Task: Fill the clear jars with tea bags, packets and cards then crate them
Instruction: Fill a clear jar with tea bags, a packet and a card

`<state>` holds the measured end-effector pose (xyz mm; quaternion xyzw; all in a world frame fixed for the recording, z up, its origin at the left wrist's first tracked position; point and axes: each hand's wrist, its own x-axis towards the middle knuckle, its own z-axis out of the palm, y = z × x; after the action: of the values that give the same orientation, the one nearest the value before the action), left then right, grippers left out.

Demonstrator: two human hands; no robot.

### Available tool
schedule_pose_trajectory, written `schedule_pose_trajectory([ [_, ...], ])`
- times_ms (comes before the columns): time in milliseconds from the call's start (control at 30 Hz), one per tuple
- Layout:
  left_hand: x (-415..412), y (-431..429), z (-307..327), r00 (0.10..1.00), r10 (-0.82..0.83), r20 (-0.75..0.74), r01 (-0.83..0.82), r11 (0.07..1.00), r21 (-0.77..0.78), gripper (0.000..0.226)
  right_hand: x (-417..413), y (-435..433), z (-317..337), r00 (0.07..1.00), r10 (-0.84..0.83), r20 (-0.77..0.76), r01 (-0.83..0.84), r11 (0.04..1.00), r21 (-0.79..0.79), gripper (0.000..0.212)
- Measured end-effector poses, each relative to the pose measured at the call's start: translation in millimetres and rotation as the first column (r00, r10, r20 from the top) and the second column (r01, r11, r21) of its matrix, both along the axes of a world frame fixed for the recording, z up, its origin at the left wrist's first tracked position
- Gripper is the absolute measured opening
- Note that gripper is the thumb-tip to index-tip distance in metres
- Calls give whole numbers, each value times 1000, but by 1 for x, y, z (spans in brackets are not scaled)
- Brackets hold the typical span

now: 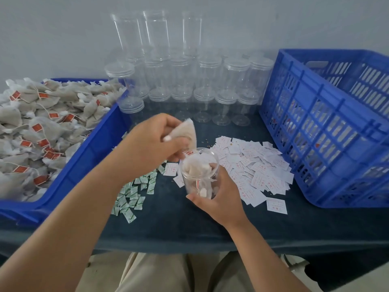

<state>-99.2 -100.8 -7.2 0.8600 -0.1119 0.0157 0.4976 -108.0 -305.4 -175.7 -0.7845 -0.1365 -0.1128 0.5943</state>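
- My table [179, 224] has a dark blue cloth over it, nothing fancy.
- The card pile [259, 165] sits right of the middle, white slips with red print. I'll place everything else off that.
- Just right of it is the blue slotted crate [315, 131], almost touching the pile's edge.
- Behind it are the empty clear jars [202, 91], stacked a few tiers up against the wall.
- Left of it, a bit nearer me, is a scatter of green-and-white packets [134, 192].
- Further left again is the blue bin [99, 148], heaped with tea bags [42, 114].
- One stray card [276, 205] lies at its near edge.
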Motion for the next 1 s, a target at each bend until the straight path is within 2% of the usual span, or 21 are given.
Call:
schedule_pose_trajectory([
  [67,0,-14,-7,998,-8,66,-15,940,341,20,0,-1,1,1000,-4,16,4,1000,11,71],
  [100,-1,-20,-11,997,-33,69,-1,894,448,22,-1,-1,2,999,-13,33,13,1000,5,70],
  [200,1,-23,-17,996,-61,64,18,847,532,31,-3,-1,5,997,-33,76,35,999,-25,71],
  [300,7,-21,-14,990,-22,142,-68,799,598,25,-3,1,5,992,-34,121,41,998,-54,72],
  [367,10,-25,-17,981,10,193,-135,751,647,34,-4,2,5,990,-28,136,35,998,-54,74],
  [433,11,-31,-20,988,33,153,-129,729,673,36,-4,0,5,989,-18,144,26,998,-54,74],
  [533,9,-35,-24,986,64,152,-153,692,705,16,-5,1,8,990,-14,140,21,998,-53,72],
  [600,5,-32,-26,971,82,225,-210,743,635,11,-4,2,7,990,-20,139,27,998,-48,72],
  [667,0,-28,-23,948,118,296,-252,844,473,6,-3,1,5,992,-31,121,36,999,-41,70],
  [733,-3,-24,-20,946,82,314,-214,885,414,6,-2,0,4,994,-31,104,35,999,-34,70],
  [767,-3,-22,-18,963,13,267,-145,865,480,10,-2,0,5,994,-28,102,32,999,-35,68],
  [867,3,-26,-13,987,-158,7,102,665,740,23,-2,1,4,994,-3,108,9,998,-55,63],
  [933,8,-32,-15,985,-165,-44,132,568,812,33,-2,1,3,995,18,96,-13,998,-55,64],
  [1000,10,-46,-20,986,-152,-61,121,427,896,37,-2,1,2,995,31,94,-24,996,-80,67],
])
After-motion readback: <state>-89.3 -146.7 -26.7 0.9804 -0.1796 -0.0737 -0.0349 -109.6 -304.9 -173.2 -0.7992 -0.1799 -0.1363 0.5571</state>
